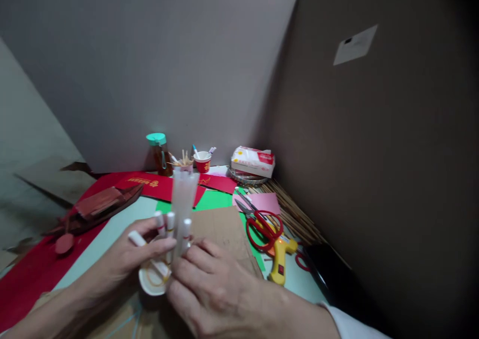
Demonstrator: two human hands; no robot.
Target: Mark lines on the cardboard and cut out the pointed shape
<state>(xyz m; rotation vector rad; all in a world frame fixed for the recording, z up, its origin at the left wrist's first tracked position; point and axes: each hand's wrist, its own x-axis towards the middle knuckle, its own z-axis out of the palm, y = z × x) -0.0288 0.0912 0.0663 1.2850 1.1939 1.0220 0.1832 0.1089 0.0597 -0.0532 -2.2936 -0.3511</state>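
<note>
My left hand (123, 259) curls around a small white cup (151, 279) near the table's front edge, with its thumb lying over a white marker. Several white markers (170, 224) and a tall translucent tube (183, 199) stand up out of the cup. My right hand (209, 289) is closed against the cup's right side, its fingertips at the base of the markers and the tube. A rubber band seems to lie in the cup.
Brown cardboard (220, 229) lies on green paper (215, 199) behind the cup. Red scissors (262, 226) and a yellow glue gun (280, 259) lie at right. Red paper (33, 274), a teal-lidded bottle (160, 152), a red cup (202, 162) and a tissue box (253, 162) stand around.
</note>
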